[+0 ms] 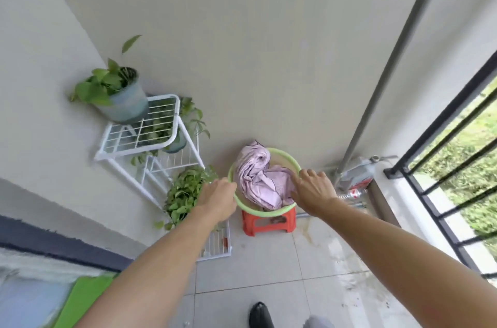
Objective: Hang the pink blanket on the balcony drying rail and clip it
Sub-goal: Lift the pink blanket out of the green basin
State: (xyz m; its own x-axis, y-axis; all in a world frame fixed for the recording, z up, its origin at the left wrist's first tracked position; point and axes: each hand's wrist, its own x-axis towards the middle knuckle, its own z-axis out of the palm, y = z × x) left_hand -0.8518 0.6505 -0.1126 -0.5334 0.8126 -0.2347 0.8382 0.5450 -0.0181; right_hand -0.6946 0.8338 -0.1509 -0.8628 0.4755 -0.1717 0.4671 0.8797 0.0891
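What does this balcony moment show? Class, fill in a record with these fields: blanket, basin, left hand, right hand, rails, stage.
blanket: pink blanket, crumpled inside the basin
basin: green basin, standing on a red stool
left hand: left hand at the basin's left rim; grip unclear
right hand: right hand over the right rim, fingers reaching toward the blanket
rails: grey pole and black railing at right; blanket on neither
stage: blanket not yet lifted, hung or clipped

Green basin (258,210) on red stool (269,224)
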